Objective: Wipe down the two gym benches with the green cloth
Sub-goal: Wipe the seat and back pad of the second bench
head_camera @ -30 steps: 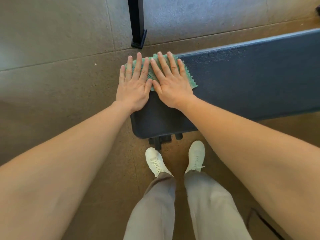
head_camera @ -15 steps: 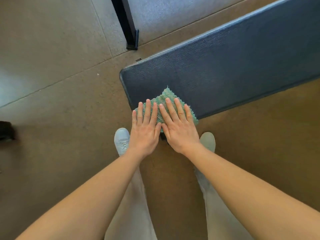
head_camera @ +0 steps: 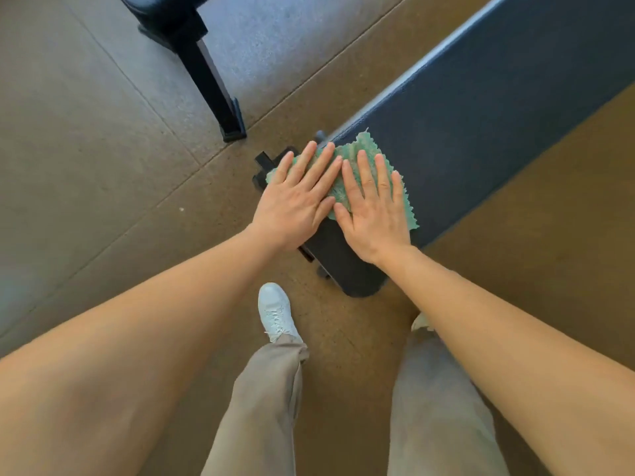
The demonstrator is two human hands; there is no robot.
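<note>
A dark blue padded bench (head_camera: 481, 125) runs from the middle of the view up to the right corner. The green cloth (head_camera: 364, 149) lies flat on its near end, its left part hanging past the pad's edge. My left hand (head_camera: 299, 197) and my right hand (head_camera: 374, 207) press on the cloth side by side, fingers straight and spread. A second bench (head_camera: 161, 12) shows only as a dark pad corner at the top left, with its black leg (head_camera: 213, 80) reaching down to the floor.
The bench's black base frame (head_camera: 266, 163) sticks out below the cloth's left side. My white shoe (head_camera: 275, 310) and beige trouser legs stand just before the bench end. Brown rubber floor tiles lie all around.
Both hands have slid the cloth from the near edge of the pad across toward its far left corner. The view has turned, so the second bench now shows at top left.
</note>
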